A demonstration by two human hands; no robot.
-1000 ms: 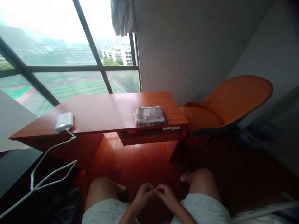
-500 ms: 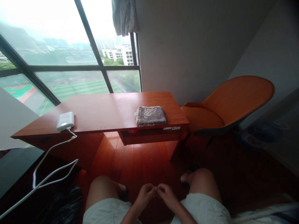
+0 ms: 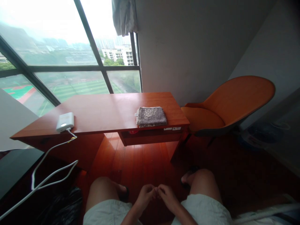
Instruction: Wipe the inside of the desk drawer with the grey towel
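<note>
Between my knees, my left hand and my right hand meet at the fingertips. Both have curled fingers with thumbs pressed in; whatever they may pinch is too small or hidden to make out. Ahead of them stands a reddish-brown desk. A folded grey-brown towel with a cream pattern lies near its front edge, out of reach of my fingers as they stand. Toward the desk's left end sits a white box-shaped device, with a white cable plugged into its front.
An orange chair stands right of the desk, with a clear-blue water bottle behind it on the floor. A black plastic bag lies at lower left, beside a dark surface. Large windows rise behind the desk.
</note>
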